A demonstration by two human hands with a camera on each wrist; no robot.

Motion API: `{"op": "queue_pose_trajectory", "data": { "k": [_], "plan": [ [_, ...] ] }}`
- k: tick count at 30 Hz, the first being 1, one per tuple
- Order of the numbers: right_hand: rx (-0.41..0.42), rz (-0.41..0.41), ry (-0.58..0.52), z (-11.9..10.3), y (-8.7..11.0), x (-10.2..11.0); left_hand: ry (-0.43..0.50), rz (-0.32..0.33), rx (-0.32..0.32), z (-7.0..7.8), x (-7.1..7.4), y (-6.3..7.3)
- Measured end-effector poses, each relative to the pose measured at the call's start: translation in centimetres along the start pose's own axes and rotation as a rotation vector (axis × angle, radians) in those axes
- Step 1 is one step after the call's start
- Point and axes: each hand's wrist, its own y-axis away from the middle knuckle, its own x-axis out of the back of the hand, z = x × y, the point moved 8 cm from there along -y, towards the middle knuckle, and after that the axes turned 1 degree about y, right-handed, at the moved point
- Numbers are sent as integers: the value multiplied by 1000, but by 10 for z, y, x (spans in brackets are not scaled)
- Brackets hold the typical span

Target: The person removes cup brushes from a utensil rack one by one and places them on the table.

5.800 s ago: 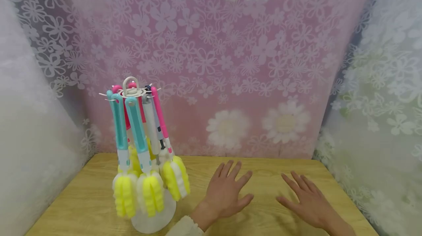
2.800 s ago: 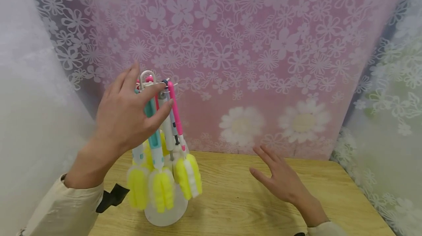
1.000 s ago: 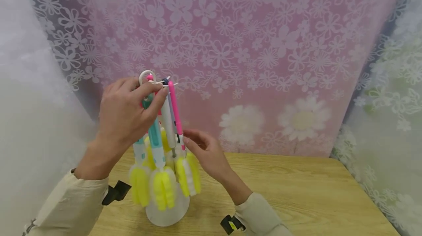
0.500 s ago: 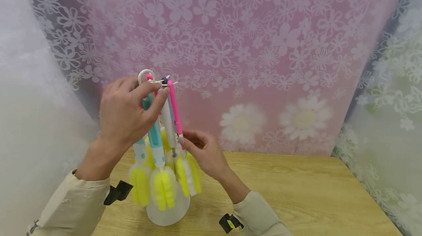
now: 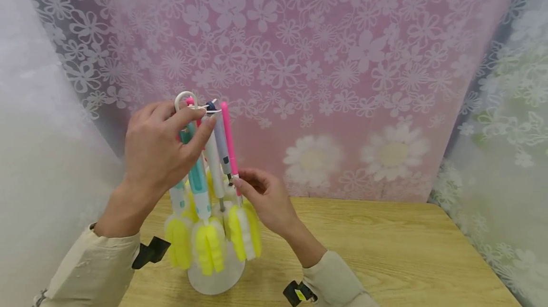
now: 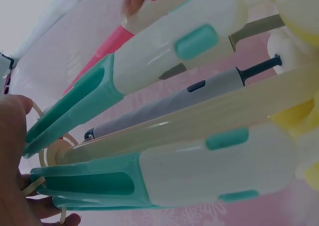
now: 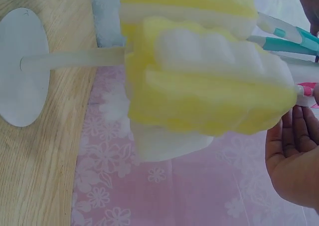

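Observation:
A white stand (image 5: 210, 281) with a hooked top carries several sponge-headed bottle brushes. My left hand (image 5: 160, 147) grips the stand's top, thumb and index finger at the hook ring; in the left wrist view its fingers (image 6: 11, 151) lie around the hooks. Low on its handle, a pink bottle brush (image 5: 229, 135) is pinched by my right hand (image 5: 271, 202). The pink brush's upper end stands slightly apart from the ring, and its yellow-and-white sponge head (image 7: 214, 94) hangs below my fingers. Teal brushes (image 5: 198, 183) and a grey brush (image 5: 220, 143) hang beside it.
The stand's round base (image 7: 30, 96) rests on a wood-grain table (image 5: 376, 245). Behind rises a pink floral backdrop (image 5: 265, 69), with pale curtain-like sides at left and right. Other sponge heads (image 5: 207, 247) crowd close around the stand's pole.
Both hands came from the table to the stand, left to its top, then right to the pink brush. Within the last half second the pink brush's upper end has shifted right, off its hook.

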Motion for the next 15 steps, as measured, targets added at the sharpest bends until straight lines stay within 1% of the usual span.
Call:
{"op": "queue_pose_trajectory", "data": {
  "k": [7, 12, 15],
  "plan": [
    [-45, 53, -21, 7, 4, 17, -4, 3, 9, -1, 0, 1],
    [-58, 106, -28, 10, 6, 33, -2, 29, 8, 0, -1, 0],
    [-64, 122, -42, 15, 8, 40, 0, 53, 10, 0, -1, 1]
  ]
}}
